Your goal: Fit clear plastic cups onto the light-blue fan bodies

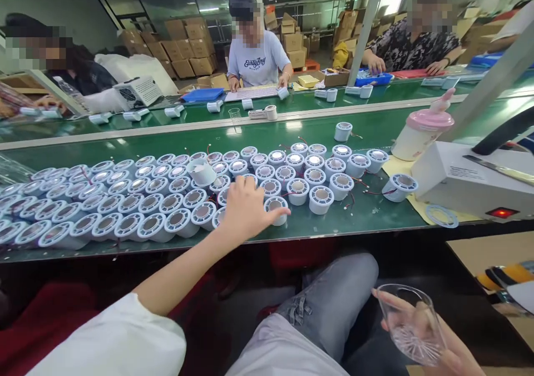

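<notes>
— What is the left hand (246, 206) doing?

— It reaches out over the green bench (359, 217), fingers spread and lying on the near edge of a crowd of small white round housings (179, 187). The thumb tip rests against one housing (276, 208) at the front row. The hand is loosely open, draped over the pieces; whether it has really gripped one I cannot tell.

— And those housings, what is in them?

— Each stands upright like a short cup, with a shiny round disc inside the top ring. Some trail thin red wires. They are packed touching one another in rows from the far left to about the middle right. One white cup-like piece (201, 172) sits tilted on top of the pack.

— The right hand (434, 337)?

— Low, near the lap, well apart from the bench. Its fingers are curled round a clear plastic cup (411, 323), which is tilted with its mouth towards the camera. Ribs radiate across the bottom; it looks to hold nothing.

— Anything else on the bench?

— To the right a white box (454, 184) with a lit red switch, and behind it a cream bottle with a pink lid (421, 131). A lone housing (399, 187) lies tipped on yellow paper beside the box. A thin blue ring (441, 216) lies flat in front.

— Other people?

— Three sit at the far side of the next belt, hands on their own work, cardboard boxes (187, 45) stacked behind them.
</notes>
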`<state>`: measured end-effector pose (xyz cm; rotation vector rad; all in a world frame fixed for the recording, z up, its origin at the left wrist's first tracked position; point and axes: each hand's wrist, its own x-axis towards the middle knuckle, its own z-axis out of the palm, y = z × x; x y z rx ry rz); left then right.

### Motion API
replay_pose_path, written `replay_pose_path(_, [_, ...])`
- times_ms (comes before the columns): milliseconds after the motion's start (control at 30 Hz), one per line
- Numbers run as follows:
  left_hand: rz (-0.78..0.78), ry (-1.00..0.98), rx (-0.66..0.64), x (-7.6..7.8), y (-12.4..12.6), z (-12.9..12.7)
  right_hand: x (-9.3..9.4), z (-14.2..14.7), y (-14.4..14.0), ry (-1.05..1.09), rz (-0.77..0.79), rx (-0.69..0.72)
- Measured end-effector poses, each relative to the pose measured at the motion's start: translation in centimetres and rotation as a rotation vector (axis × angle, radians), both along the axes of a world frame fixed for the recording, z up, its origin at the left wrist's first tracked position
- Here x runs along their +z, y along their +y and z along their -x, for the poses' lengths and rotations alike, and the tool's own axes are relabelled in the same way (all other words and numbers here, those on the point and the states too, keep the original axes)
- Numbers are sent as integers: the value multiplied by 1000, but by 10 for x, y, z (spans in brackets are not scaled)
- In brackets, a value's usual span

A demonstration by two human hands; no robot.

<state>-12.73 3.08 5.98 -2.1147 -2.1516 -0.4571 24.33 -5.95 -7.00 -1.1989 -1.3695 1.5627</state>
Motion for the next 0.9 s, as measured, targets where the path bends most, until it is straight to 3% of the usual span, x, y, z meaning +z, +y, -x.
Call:
replay_pose_path(100, [75,-7,-34,-9,5,-21,-1,11,3,125,120,67])
replay_pose_path(200, [116,-72,-52,-6,2,-21,-2,21,3,104,74,20])
replay_pose_path(267, [257,-339,-130,-2,-5,-20,3,30,0,3,-59,-4])
replay_pose_path(333, [507,-766,-266,-4,-10,-23,15,41,-2,-175,-260,1])
replay_pose_path(367, [639,-954,-336,-7,-12,-27,22,48,-1,-278,-374,18])
replay_pose_path(433, [859,-1148,-451,-19,-13,-42,36,61,2,-478,-631,59])
replay_pose_path(500, [986,-1164,-520,-31,-13,-59,49,72,10,-670,-868,75])
replay_pose_path(567, [1100,-1149,-573,-39,-13,-75,58,77,18,-860,-988,47])
replay_pose_path(667, [1159,-995,-684,-40,-12,-87,66,74,25,-1006,-909,68])
replay_pose_path(767, [959,-734,-813,-35,-11,-89,67,64,24,-893,-747,140])
replay_pose_path(900, [815,-559,-839,-34,-12,-90,66,58,21,-810,-664,123])
